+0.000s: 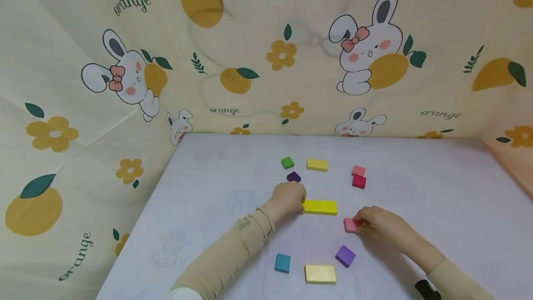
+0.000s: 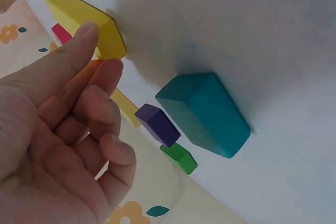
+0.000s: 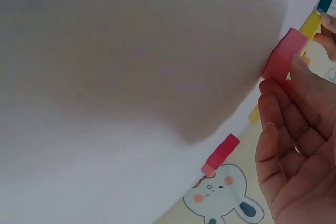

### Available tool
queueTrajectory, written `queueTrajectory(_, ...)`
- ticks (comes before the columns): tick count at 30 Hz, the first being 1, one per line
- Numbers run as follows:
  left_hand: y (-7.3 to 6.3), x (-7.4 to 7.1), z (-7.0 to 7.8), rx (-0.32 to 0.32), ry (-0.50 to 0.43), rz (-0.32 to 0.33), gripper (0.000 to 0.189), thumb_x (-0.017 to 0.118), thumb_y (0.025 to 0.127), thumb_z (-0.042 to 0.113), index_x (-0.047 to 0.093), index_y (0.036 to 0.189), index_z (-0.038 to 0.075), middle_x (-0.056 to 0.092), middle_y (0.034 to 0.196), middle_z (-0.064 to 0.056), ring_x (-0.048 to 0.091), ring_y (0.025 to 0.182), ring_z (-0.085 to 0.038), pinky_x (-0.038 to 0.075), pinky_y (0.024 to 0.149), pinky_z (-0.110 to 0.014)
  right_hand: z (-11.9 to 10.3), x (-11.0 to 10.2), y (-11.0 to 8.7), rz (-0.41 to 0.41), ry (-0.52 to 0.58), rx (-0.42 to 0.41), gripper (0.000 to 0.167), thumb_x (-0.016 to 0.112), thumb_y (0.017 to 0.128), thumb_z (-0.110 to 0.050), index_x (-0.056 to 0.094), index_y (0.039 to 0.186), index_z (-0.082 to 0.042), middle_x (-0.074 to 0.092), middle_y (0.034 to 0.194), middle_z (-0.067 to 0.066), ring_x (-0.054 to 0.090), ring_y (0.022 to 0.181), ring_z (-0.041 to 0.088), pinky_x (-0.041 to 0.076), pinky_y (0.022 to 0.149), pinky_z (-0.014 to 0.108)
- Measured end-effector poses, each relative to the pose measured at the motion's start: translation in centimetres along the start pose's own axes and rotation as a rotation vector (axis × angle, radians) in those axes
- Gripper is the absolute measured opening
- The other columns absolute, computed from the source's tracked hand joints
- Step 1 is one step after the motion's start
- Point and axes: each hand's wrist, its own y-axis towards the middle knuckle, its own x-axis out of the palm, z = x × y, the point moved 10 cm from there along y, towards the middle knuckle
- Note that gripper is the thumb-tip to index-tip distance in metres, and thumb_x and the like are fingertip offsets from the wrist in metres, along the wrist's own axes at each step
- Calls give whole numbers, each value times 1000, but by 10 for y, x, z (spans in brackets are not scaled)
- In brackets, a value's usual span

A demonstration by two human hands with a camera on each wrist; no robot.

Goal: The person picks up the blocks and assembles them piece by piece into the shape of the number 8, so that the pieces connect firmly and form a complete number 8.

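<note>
At the middle of the table, my left hand pinches the left end of a long yellow block between thumb and forefinger. A large teal block stands close by in the left wrist view; in the head view it is hidden behind the left hand. My right hand holds a pink block by its right side with thumb and fingertips. This pink block lies just below and to the right of the yellow one in the head view. The other fingers of both hands are loosely curled.
Toward the back lie a green block, a dark purple block, a yellow block, a light pink block and a red block. Nearer are a blue block, a pale yellow block and a purple block.
</note>
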Motion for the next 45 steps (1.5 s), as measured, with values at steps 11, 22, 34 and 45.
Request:
queueTrajectory(11,-2,0,-1,-31,-16,-14,21,79,73,23,73,90,12,70,82,2,51,62,-10,43,59,-23,-7,0,12,4,-25,-16,17,75,74,-9,68,88,-14,66,82,-6,59,75,10,54,68,27)
queueTrajectory(22,-6,1,1,-5,-18,9,20,80,72,22,73,87,11,70,81,1,54,63,-10,45,59,-24,-13,3,13,0,-33,-1,15,74,75,-8,68,88,-13,66,82,-4,60,75,11,54,68,28)
queueTrajectory(34,-4,4,4,-10,-15,-9,21,79,73,23,72,90,12,70,81,2,52,62,-9,43,60,-23,-21,-3,12,49,-144,-124,15,75,74,-14,69,88,-11,65,82,-4,59,74,12,52,66,27)
queueTrajectory(45,4,6,0,-16,10,-3,18,80,72,23,72,84,13,67,76,3,53,62,-9,45,60,-25,30,-26,29,-4,33,121,25,69,82,-23,66,99,-5,68,92,7,62,79,20,53,69,39)
